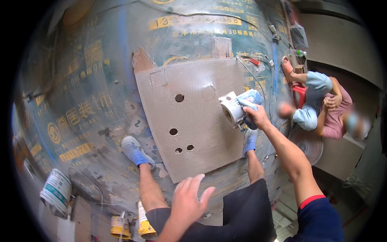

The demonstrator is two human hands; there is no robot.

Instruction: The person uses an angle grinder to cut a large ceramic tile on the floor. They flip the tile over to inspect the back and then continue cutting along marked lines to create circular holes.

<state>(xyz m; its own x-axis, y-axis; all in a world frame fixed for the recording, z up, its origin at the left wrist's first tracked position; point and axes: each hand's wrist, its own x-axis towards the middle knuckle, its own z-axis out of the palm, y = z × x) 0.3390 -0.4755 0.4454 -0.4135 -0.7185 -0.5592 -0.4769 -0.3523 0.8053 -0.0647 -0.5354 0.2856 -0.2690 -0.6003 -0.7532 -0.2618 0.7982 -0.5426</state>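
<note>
A large grey-brown slab [201, 117] with a finely ridged face and several round holes lies on the printed sheeting between my feet. My right hand [258, 117] grips the handle of a blue and silver handheld power cutter [234, 109] over the slab's right side. Its round metal guard points left; whether it touches the slab I cannot tell, and its blade is hard to make out. My left hand [191, 201], slightly blurred, hovers in front of the slab's near edge. Its thumb stands apart from the fingers and nothing is in it.
A person in a pink top [338, 109] sits on a red stool [299, 94] at the right. A cable [250, 68] loops across the slab's far right corner. Buckets, one white [56, 189] and one yellow [120, 226], stand at the near left. Dark green sheeting [96, 92] covers the floor.
</note>
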